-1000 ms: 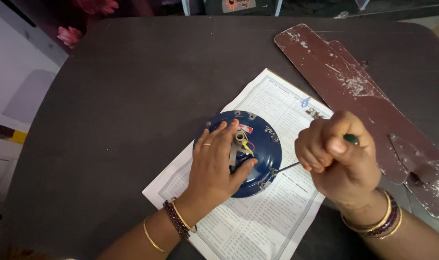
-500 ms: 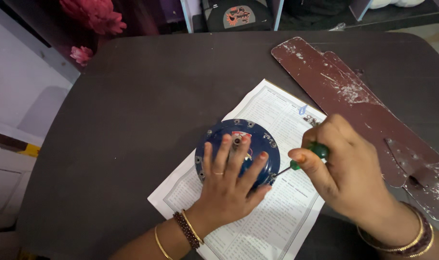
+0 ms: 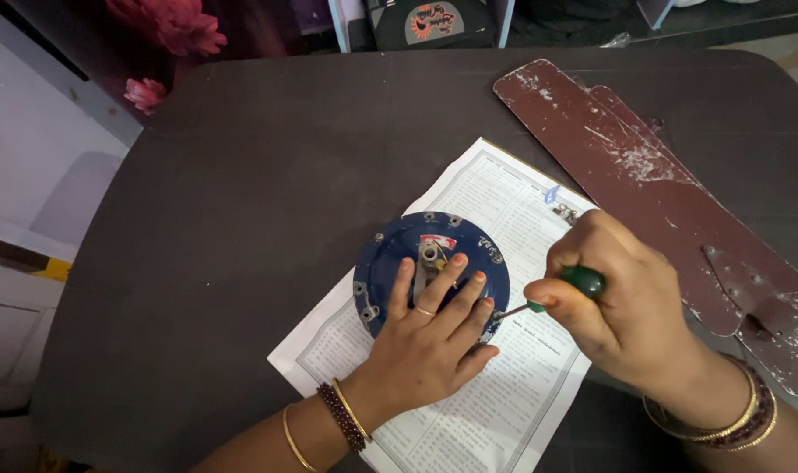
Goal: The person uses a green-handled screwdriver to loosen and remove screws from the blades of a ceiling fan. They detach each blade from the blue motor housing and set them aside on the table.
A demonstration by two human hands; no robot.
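A round dark-blue fan motor housing (image 3: 394, 250) with a metal shaft at its centre lies on a printed paper sheet (image 3: 495, 403) on the dark table. My left hand (image 3: 425, 337) rests flat on top of the housing, fingers spread beside the shaft. My right hand (image 3: 613, 302) grips a green-handled screwdriver (image 3: 578, 282); its thin metal tip meets the housing's right rim near my left fingertips.
Worn maroon fan blades (image 3: 644, 166) lie stacked at the table's right. Small metal screws (image 3: 563, 213) sit on the paper's upper right corner. Pink flowers (image 3: 167, 26) stand past the far left edge. The dark table (image 3: 241, 175) fills the view.
My left hand shifted on the housing, fingers now beside the shaft toward the right rim. My right hand changed from a fist to a finger grip on the screwdriver.
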